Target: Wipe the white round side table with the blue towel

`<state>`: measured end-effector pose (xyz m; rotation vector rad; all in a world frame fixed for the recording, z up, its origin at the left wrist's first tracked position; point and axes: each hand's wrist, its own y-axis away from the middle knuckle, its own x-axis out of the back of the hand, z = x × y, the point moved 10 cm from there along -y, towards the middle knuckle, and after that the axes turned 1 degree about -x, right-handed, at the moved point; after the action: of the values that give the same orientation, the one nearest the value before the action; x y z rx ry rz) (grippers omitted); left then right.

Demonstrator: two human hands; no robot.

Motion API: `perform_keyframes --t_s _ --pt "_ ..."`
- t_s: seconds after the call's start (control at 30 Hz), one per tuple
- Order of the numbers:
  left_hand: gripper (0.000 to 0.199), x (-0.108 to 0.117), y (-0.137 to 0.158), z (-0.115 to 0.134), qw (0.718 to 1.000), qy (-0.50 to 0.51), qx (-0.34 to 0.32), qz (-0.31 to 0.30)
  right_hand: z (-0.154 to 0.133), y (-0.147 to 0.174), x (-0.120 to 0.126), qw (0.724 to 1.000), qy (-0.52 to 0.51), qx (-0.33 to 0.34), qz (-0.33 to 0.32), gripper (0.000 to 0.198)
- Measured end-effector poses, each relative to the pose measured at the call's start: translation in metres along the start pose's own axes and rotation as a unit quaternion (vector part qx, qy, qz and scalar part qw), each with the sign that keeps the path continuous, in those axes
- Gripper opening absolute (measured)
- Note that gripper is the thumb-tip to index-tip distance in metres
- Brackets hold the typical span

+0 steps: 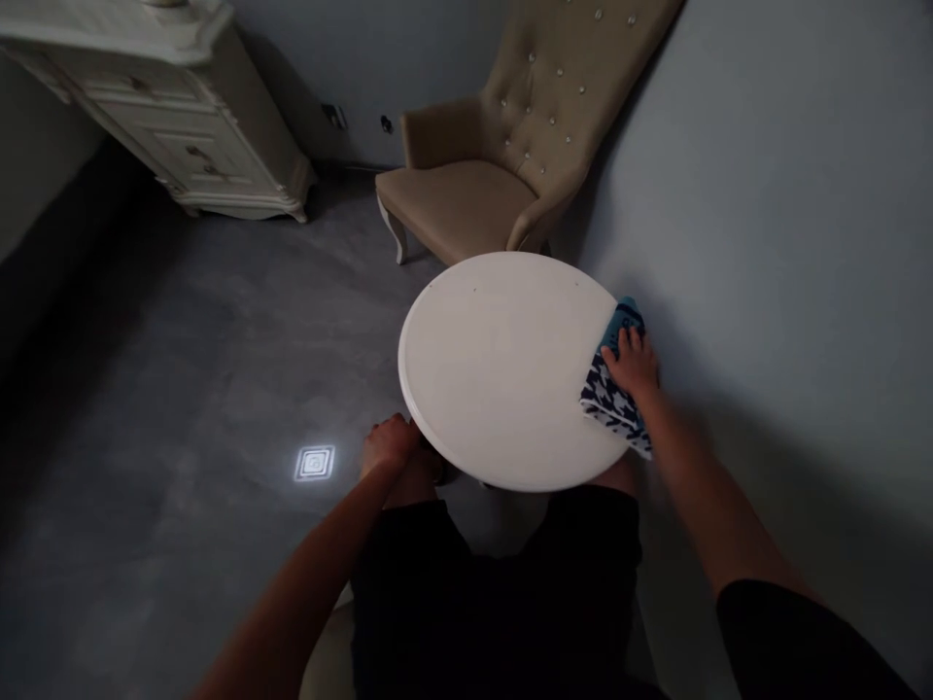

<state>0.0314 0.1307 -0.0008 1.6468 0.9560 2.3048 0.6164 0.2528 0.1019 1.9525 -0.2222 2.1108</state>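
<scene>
A cloth (613,389), part teal and part dark-and-white patterned, lies over the right rim of a round white table (496,369). On top of it rests my right hand (633,364), fingers a little apart and pressing the fabric against the tabletop edge. Part of the cloth hangs past the rim. My left hand (392,442) is at my left knee, just outside the table's lower left edge. Its fingers are curled closed, and anything inside them is hidden.
Behind the table stands a beige tufted armchair (466,199). A white carved cabinet (211,146) is at the back left. The grey wall (787,214) runs close along the right. A bright square light patch (315,464) shows on the dark floor (219,389).
</scene>
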Motion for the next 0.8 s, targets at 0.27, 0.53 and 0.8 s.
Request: perform_keyframes --t_s 0.27,0.53,0.8 --pt "0.067 -0.007 0.003 -0.002 0.999 -0.025 -0.03 0.024 -0.006 0.202 -0.037 0.99 -0.07 0.098 0.066 0.083" --pt "0.066 -0.014 -0.011 -0.018 0.999 -0.041 -0.025 0.024 -0.018 0.178 -0.036 0.993 -0.055 0.094 0.043 0.081" --pt "0.067 -0.007 -0.018 -0.028 1.0 -0.026 0.012 0.013 -0.014 0.018 -0.009 0.996 -0.023 0.087 0.018 0.082"
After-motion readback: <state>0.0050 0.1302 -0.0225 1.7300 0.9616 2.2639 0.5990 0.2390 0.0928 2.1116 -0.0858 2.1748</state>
